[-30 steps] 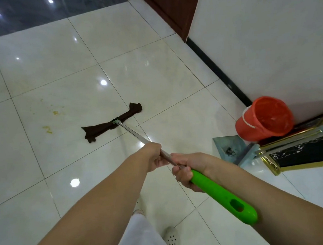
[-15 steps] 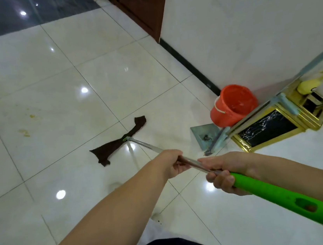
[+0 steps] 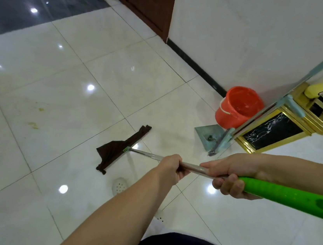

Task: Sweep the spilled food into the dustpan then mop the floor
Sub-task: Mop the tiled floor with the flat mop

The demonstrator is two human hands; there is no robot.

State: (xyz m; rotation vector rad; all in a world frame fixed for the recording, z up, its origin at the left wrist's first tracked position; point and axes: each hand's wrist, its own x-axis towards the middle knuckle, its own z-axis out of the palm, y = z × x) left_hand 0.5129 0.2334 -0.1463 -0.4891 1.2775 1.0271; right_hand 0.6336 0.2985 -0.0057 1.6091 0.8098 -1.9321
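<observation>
Left hand (image 3: 172,166): grip wrapped round the bare metal shaft of the mop (image 3: 146,154), ahead of the other hand.
Right hand (image 3: 227,177): grip curled round the shaft where the metal meets the green handle (image 3: 300,201), close behind the left.
Mop cloth (image 3: 119,150): dark brown, flat on the floor (image 3: 53,78), bunched into a rough triangle with one end trailing toward the wall.
Change: a second ago the cloth lay further out, stretched long beside the stains; now it sits nearer the feet and folded, so the mop has been drawn back and swung right.
Stains (image 3: 34,124): yellowish marks on the tile to the left, well apart from the cloth, not yet wiped.
Meaning: sweeping looks done and mopping is under way, but this stroke has left the dirty patch uncovered; another pass to the left seems needed.
Bucket (image 3: 238,106): orange, by the wall, beside a dustpan (image 3: 209,136) on the floor.
</observation>
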